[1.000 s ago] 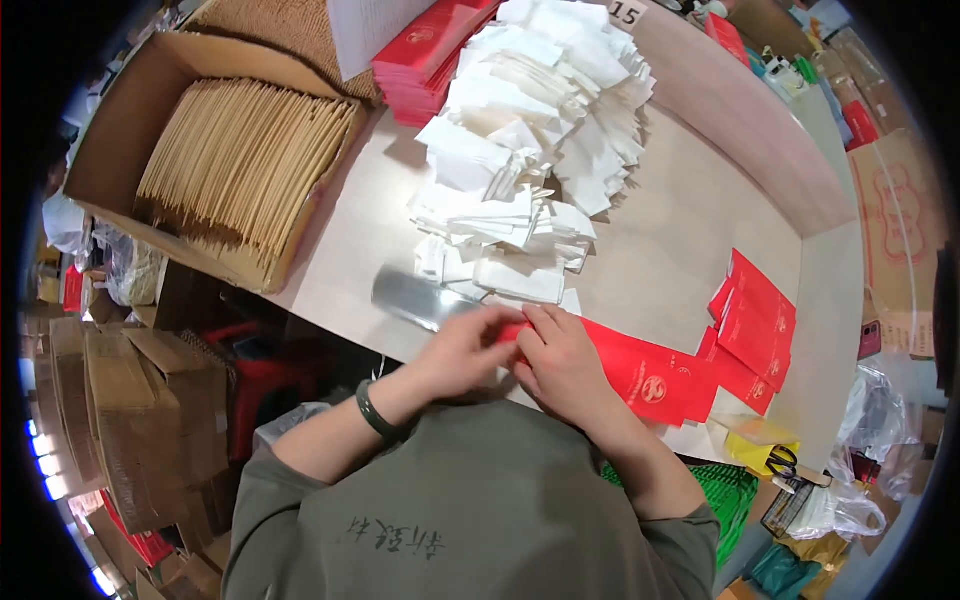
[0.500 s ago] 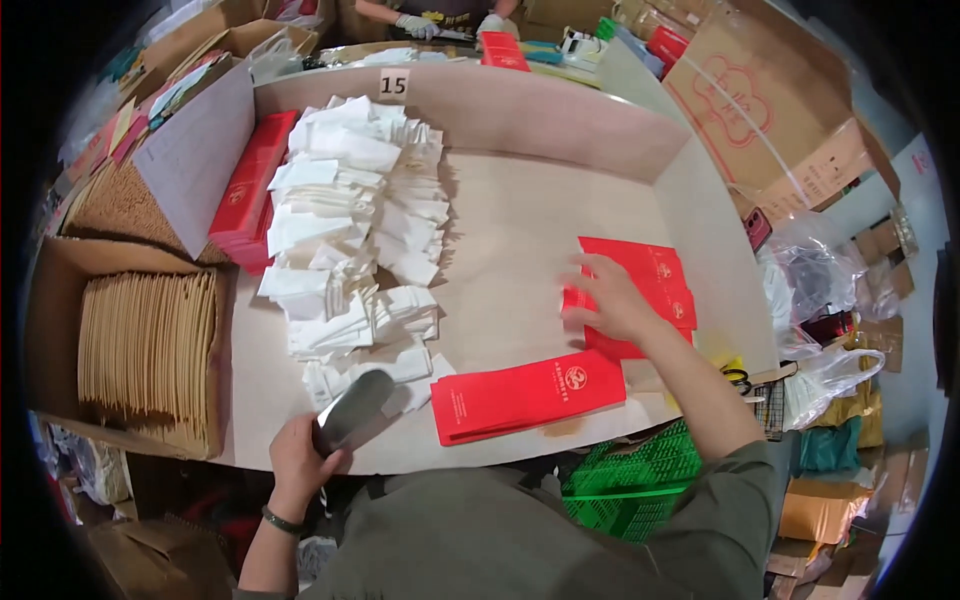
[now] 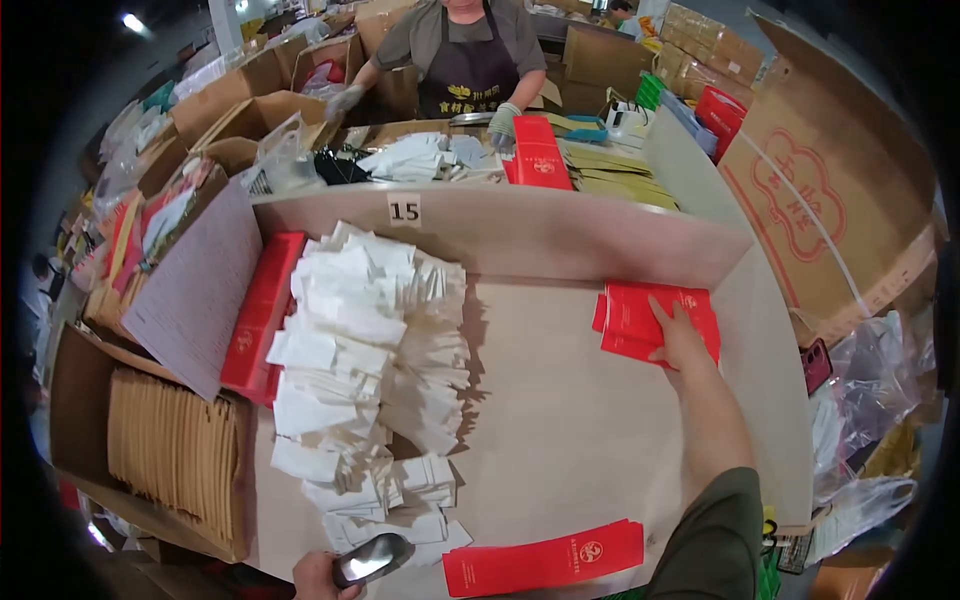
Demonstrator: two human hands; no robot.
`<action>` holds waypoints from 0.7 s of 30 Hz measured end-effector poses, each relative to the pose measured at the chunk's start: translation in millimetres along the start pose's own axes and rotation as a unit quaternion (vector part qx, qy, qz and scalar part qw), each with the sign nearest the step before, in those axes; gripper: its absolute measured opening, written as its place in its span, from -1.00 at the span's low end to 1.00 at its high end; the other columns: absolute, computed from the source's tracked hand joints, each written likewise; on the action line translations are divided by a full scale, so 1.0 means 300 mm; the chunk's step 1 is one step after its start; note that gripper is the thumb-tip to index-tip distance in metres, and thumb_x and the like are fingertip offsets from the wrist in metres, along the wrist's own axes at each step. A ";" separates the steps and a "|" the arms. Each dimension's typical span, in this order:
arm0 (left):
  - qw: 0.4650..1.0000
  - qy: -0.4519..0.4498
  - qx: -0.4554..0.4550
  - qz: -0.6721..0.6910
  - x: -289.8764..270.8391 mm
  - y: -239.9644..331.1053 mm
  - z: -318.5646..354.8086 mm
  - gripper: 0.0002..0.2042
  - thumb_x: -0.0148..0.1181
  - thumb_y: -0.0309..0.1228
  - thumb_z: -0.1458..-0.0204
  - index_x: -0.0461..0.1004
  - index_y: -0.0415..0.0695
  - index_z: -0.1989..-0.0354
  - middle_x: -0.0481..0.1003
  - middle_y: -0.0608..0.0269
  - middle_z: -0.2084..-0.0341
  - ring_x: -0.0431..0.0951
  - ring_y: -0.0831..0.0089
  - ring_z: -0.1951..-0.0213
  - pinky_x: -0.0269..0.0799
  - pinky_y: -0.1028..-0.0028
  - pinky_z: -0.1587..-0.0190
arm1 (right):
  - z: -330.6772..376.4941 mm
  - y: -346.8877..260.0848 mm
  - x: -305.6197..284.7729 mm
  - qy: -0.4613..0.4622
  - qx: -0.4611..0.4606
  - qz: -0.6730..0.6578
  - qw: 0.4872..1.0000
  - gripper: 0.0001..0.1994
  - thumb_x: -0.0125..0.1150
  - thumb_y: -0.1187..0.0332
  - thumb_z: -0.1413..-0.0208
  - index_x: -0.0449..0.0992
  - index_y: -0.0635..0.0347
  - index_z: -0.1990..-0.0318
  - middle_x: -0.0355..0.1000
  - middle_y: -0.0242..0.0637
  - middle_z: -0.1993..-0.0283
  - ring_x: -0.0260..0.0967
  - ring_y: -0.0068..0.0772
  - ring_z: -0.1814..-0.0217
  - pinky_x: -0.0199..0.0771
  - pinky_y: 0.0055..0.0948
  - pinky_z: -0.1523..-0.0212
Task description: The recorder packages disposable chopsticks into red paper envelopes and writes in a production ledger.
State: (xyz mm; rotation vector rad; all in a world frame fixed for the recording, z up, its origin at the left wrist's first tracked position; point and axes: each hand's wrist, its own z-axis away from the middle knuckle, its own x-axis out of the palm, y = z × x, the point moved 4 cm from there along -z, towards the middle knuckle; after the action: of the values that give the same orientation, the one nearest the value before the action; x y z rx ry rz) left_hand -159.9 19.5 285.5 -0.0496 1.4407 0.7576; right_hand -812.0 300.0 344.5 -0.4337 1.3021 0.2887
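Observation:
My left hand (image 3: 318,578), at the near edge of the table, is closed round the handle of a shiny metal scoop (image 3: 374,560). The scoop's tip lies beside the nearest white paper packets. My right hand (image 3: 682,335) reaches to the far right, its fingers spread over a loose pile of red printed pouches (image 3: 632,322). Another stack of flat red pouches (image 3: 545,562) lies at the near edge, between my arms. A long heap of small white packets (image 3: 345,330) covers the left part of the table.
Low walls (image 3: 560,235) border the table. At left stand a red stack (image 3: 262,320), a white board (image 3: 190,290) and a carton of upright brown envelopes (image 3: 175,430). Beyond the far wall, a co-worker in an apron (image 3: 470,65) wears gloves. A large carton (image 3: 820,190) stands right.
My view has tilted up, showing more of the co-worker. My right hand and the red pouches under it have moved farther back, toward the far right corner. My left hand still holds the scoop.

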 end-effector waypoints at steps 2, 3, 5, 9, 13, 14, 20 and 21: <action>1.000 0.018 -0.006 -0.007 0.029 -0.023 0.016 -0.49 0.41 -0.02 0.38 0.49 -0.14 0.31 0.46 0.04 0.45 0.48 -0.05 0.36 0.39 0.14 0.31 | -0.050 -0.072 0.001 0.039 -0.025 -0.018 0.999 0.06 0.46 0.60 0.23 0.01 -0.14 -0.48 -0.11 0.10 -0.51 -0.05 0.10 -0.52 0.17 -0.22 -0.44; 1.000 0.020 -0.008 -0.009 0.031 -0.050 0.009 -0.49 0.41 -0.02 0.38 0.49 -0.14 0.31 0.46 0.04 0.45 0.48 -0.05 0.36 0.39 0.14 0.31 | -0.053 -0.106 -0.003 0.076 -0.042 -0.027 0.996 -0.01 0.49 0.50 0.18 0.07 -0.04 -0.46 -0.05 0.11 -0.49 -0.03 0.10 -0.51 0.13 -0.22 -0.45; 1.000 0.014 0.010 -0.009 0.043 -0.041 0.006 -0.45 0.41 0.00 0.37 0.48 -0.12 0.25 0.47 0.06 0.41 0.48 -0.03 0.34 0.40 0.13 0.31 | 0.004 -0.242 -0.004 0.042 -0.097 -0.016 0.994 -0.18 0.46 0.44 0.12 0.20 0.07 -0.36 0.03 0.12 -0.45 0.04 0.12 -0.46 0.18 -0.21 -0.41; 0.998 0.055 0.026 0.021 -0.022 0.022 -0.048 -0.53 0.46 -0.09 0.27 0.47 -0.07 0.24 0.46 0.13 0.44 0.49 0.06 0.37 0.44 0.19 0.32 | 0.333 -0.554 0.027 -0.094 -0.262 -0.055 0.959 -0.56 0.39 0.24 -0.02 0.40 0.23 0.00 0.25 0.15 -0.30 0.22 0.19 -0.32 0.30 -0.19 -0.29; 0.990 0.114 -0.025 0.081 -0.058 0.057 -0.042 -0.50 0.48 -0.15 0.28 0.38 -0.18 0.26 0.46 0.09 0.45 0.50 0.03 0.37 0.44 0.21 0.31 | 0.823 -0.733 0.114 -0.176 -0.423 -0.065 0.887 -0.49 0.46 0.12 0.08 0.39 0.27 0.11 0.38 0.12 -0.07 0.34 0.22 -0.13 0.35 -0.13 -0.18; 0.983 0.109 -0.065 0.129 -0.054 0.078 -0.023 -0.47 0.46 -0.20 0.27 0.39 -0.20 0.14 0.47 0.08 0.43 0.52 0.06 0.38 0.46 0.24 0.29 | 0.923 -0.720 0.171 -0.128 -0.508 -0.042 0.851 -0.45 0.49 0.10 0.12 0.39 0.29 0.11 0.38 0.11 -0.04 0.35 0.21 -0.10 0.36 -0.12 -0.16; 0.890 -0.124 0.268 0.347 -0.017 0.563 -0.075 -0.37 0.31 -0.36 0.20 0.27 -0.28 -0.12 0.20 -0.25 -0.15 0.38 -0.15 -0.06 0.35 0.17 -0.13 | 0.972 -0.694 0.386 -0.068 -0.503 -0.005 0.862 -0.53 0.35 0.20 0.13 0.44 0.39 0.13 0.44 0.02 0.16 0.43 0.09 0.10 0.51 -0.13 0.07; 0.902 -0.142 0.256 0.318 0.024 0.571 -0.063 -0.37 0.30 -0.37 0.21 0.27 -0.29 -0.12 0.12 -0.26 -0.21 0.32 -0.19 -0.12 0.32 0.17 -0.17 | 0.996 -0.734 0.374 -0.057 -0.507 -0.020 0.860 -0.56 0.36 0.15 0.13 0.44 0.33 0.20 0.42 0.01 0.16 0.42 0.07 0.07 0.51 -0.13 0.09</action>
State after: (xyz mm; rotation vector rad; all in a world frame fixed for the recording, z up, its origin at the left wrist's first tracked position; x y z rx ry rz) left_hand -261.0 145.7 345.3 0.9428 1.3322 0.8364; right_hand -429.4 239.6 328.4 -1.3090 0.9297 0.9634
